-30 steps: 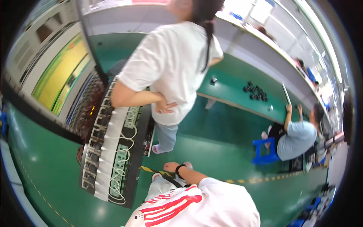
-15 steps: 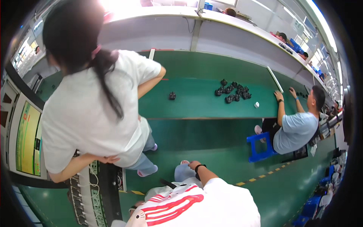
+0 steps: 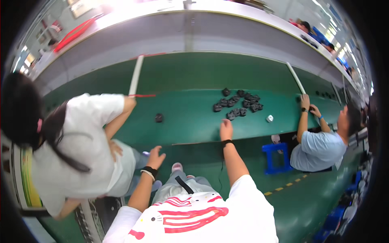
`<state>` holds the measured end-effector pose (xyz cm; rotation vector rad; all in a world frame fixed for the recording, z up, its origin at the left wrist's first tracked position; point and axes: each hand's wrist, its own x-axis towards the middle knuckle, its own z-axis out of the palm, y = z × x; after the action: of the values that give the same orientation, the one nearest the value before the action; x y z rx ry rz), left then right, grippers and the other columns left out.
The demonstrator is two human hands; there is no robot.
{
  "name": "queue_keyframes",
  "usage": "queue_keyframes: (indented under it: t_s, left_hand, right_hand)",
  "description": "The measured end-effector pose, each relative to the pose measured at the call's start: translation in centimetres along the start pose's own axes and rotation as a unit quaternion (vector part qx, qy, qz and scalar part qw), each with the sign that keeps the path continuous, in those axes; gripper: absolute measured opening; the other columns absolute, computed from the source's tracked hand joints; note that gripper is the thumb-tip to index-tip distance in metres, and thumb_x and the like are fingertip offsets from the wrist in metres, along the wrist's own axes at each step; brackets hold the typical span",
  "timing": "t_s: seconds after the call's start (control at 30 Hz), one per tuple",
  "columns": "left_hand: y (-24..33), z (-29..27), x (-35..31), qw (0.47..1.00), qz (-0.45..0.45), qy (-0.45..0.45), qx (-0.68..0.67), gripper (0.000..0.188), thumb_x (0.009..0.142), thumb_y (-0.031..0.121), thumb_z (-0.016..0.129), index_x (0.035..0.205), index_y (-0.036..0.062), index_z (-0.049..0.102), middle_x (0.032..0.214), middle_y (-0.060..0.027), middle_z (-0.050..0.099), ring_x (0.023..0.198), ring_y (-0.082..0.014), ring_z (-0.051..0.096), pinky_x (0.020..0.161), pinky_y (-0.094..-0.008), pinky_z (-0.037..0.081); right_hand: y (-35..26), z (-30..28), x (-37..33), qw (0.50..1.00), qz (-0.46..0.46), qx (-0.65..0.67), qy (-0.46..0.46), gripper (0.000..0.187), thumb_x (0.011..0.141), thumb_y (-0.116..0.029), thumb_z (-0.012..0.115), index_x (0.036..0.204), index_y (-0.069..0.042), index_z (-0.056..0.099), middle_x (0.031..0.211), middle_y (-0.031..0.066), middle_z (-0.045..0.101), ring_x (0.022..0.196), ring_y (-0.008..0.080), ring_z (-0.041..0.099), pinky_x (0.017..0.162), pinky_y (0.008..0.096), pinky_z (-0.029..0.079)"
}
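My right hand reaches over the front edge of the green table, just short of a loose group of small black blocky parts. It touches none of them; its fingers are blurred and mostly turned out of sight. Lower and to the left, my left hand hangs in front of the table edge with its fingers apart and nothing in it. A single black part lies apart on the left of the table. To the right of the group sits a small white block.
At my left stands a person in a white shirt, elbow over the table. Another person in light blue sits at the right, hands at the table, beside a blue stool. White divider strips cross the tabletop; a raised shelf runs behind.
My view has swung left and forward. Both my arms have come up, the right one stretching out to the table. My left hand has come into sight. The standing person appears farther left.
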<state>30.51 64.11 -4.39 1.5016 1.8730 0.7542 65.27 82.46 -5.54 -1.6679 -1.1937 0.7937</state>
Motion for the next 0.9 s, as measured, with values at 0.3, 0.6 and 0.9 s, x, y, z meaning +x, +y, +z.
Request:
queue_keyframes:
  t_s: [0.3, 0.6, 0.9]
  left_hand:
    - [2.9, -0.2, 16.6, 0.973, -0.082, 0.085, 0.199, 0.081, 0.066, 0.018, 0.073, 0.136, 0.0242, 0.033, 0.142, -0.0163, 0.024, 0.127, -0.0407, 0.032, 0.102, -0.0500, 0.034]
    - [0.3, 0.3, 19.6, 0.981, 0.039, 0.038, 0.188, 0.056, 0.070, 0.005, 0.069, 0.120, 0.0125, 0.045, 0.130, -0.0171, 0.044, 0.121, -0.0415, 0.038, 0.103, -0.0495, 0.033]
    - [0.0, -1.2, 19.4, 0.976, 0.102, 0.005, 0.191, 0.056, 0.070, 0.010, 0.070, 0.120, 0.0099, 0.045, 0.129, -0.0178, 0.045, 0.119, -0.0422, 0.038, 0.106, -0.0505, 0.027]
  right_hand:
    - [-4.9, 4.3, 7.5, 0.967, -0.043, -0.245, -0.048, 0.074, 0.069, -0.029, 0.067, 0.136, -0.018, 0.038, 0.139, 0.0219, 0.032, 0.119, 0.0424, 0.040, 0.097, 0.0472, 0.039]
    - [-6.5, 7.4, 12.2, 0.912, 0.037, -0.395, -0.106, 0.071, 0.071, -0.040, 0.067, 0.133, -0.015, 0.044, 0.148, 0.0156, 0.021, 0.133, 0.0370, 0.025, 0.102, 0.0474, 0.035]
    - [-2.9, 9.4, 7.9, 0.918, -0.081, -0.386, -0.052, 0.036, 0.069, -0.022, 0.066, 0.100, -0.005, 0.059, 0.111, 0.0148, 0.049, 0.106, 0.0354, 0.043, 0.088, 0.0441, 0.043]
